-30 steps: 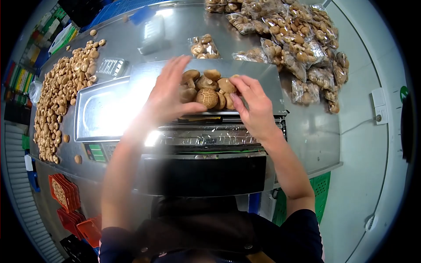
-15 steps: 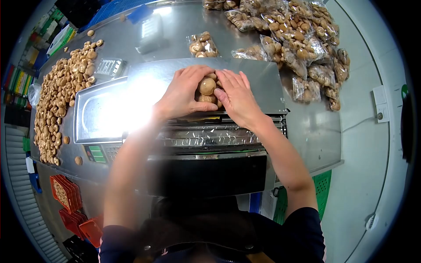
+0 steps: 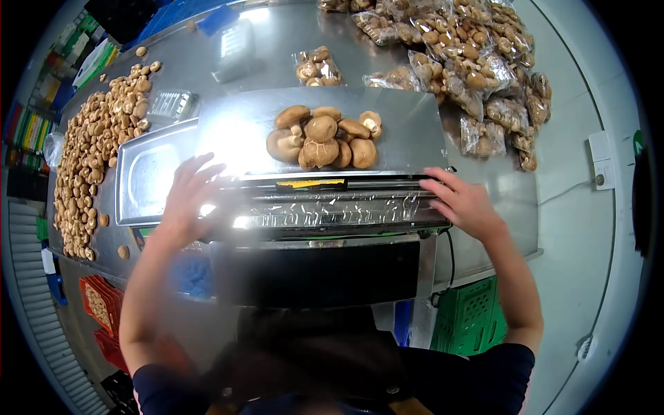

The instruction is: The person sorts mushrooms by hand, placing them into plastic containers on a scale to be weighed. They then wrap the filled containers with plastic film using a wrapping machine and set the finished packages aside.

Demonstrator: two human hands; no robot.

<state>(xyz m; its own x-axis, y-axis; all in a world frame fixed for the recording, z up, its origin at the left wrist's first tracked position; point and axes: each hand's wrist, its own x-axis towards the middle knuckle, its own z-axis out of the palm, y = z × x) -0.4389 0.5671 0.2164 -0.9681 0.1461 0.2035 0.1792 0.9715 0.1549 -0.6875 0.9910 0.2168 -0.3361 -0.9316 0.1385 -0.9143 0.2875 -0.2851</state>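
Observation:
A cluster of brown mushrooms (image 3: 320, 138) sits on the metal plate (image 3: 408, 128) of a wrapping machine, with no hand touching it. Clear plastic film (image 3: 339, 213) lies along the slot in front of the plate. My left hand (image 3: 187, 197) is at the left end of this slot, fingers spread and slightly blurred. At the opposite end is my right hand (image 3: 467, 202), fingers apart, its tips over the film's right edge. A yellow and black label (image 3: 311, 185) shows on the bar between plate and film.
Loose mushrooms (image 3: 104, 152) are heaped on the steel table at left, beside a shallow metal tray (image 3: 126, 176). Bagged mushrooms (image 3: 470, 62) pile up at back right. One wrapped pack (image 3: 317, 67) stands behind the plate. A green crate (image 3: 472, 317) is below right.
Both hands have let go of the mushrooms and moved apart toward me, one to each end of the film slot. The mushrooms now lie spread in a wider cluster on the plate.

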